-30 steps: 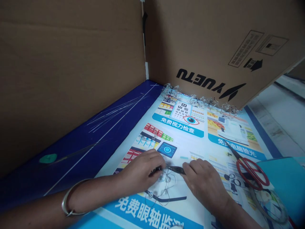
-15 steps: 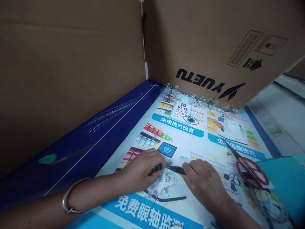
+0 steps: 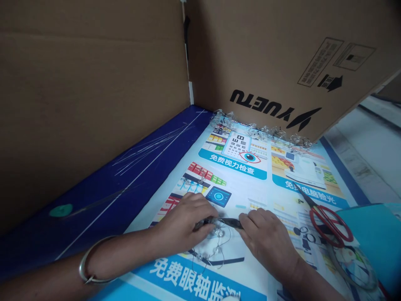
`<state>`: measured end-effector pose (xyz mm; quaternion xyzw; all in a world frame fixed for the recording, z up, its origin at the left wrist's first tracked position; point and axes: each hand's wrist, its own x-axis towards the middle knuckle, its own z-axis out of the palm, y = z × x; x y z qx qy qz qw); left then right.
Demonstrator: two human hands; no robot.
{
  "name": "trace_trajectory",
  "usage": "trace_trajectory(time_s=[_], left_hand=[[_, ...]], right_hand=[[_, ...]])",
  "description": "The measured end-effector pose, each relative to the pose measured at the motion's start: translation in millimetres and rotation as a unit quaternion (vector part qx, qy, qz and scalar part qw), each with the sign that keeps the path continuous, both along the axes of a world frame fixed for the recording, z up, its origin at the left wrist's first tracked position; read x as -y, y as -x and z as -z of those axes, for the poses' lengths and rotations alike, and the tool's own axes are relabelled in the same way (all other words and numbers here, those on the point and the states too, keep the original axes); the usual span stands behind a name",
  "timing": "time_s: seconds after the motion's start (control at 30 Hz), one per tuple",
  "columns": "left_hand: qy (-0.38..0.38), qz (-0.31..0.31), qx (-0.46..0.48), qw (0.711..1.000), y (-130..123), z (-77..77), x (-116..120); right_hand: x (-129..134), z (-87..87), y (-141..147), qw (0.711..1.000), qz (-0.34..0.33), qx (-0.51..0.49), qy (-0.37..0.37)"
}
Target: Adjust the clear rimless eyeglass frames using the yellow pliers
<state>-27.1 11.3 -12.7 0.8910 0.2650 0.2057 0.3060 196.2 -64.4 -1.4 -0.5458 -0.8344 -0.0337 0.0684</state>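
My left hand (image 3: 189, 217) is closed, pinching a piece of thin wire strung with clear beads (image 3: 216, 250). Loops of that wire hang below the fingers over the printed sheet. A dark patch shows between thumb and forefinger; I cannot tell what it is. My right hand (image 3: 269, 240) is wrapped around dark pliers (image 3: 231, 222), their tapered tip pointing left at the wire beside my left fingertips. The handles are hidden in the palm.
Red-handled scissors (image 3: 332, 225) lie at right, near a roll of clear tape (image 3: 354, 267). Beaded wire pieces (image 3: 263, 130) line the back beneath a cardboard wall (image 3: 266, 54). Loose straight wires (image 3: 150, 144) and a teal oval piece (image 3: 61, 210) rest on the blue surface at left.
Both hands keep nearly the same place, with the plier tip still at the wire. The whole view has shifted very slightly.
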Motion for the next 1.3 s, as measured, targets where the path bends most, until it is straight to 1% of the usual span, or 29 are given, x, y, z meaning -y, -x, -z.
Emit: trace_trajectory(time_s=[0.2, 0.37, 0.5, 0.77, 1.0, 1.3], left_hand=[[-0.006, 0.018, -0.002, 1.0, -2.4, -8.5, -3.0], [-0.013, 0.027, 0.015, 0.999, -4.6, -2.7, -5.6], [-0.004, 0.032, 0.02, 0.999, -5.7, 0.4, -7.6], [-0.011, 0.033, 0.054, 0.998, -6.1, 1.2, -8.8], [-0.06, 0.047, 0.088, 0.993, -4.4, 3.1, -7.8], [-0.067, 0.048, 0.084, 0.993, -8.4, -1.4, -12.3]], right_hand=[[-0.4, 1.1, 0.5, 1.0, 0.002, 0.0, 0.005], [-0.9, 1.2, -0.2, 1.0, 0.001, 0.002, 0.008], [-0.7, 0.9, -0.6, 1.0, 0.003, -0.001, 0.011], [-0.9, 1.2, -1.4, 1.0, 0.003, -0.008, 0.019], [0.1, 0.7, -1.7, 1.0, 0.007, -0.009, 0.02], [-0.1, 1.7, -3.4, 0.999, 0.015, -0.025, 0.035]])
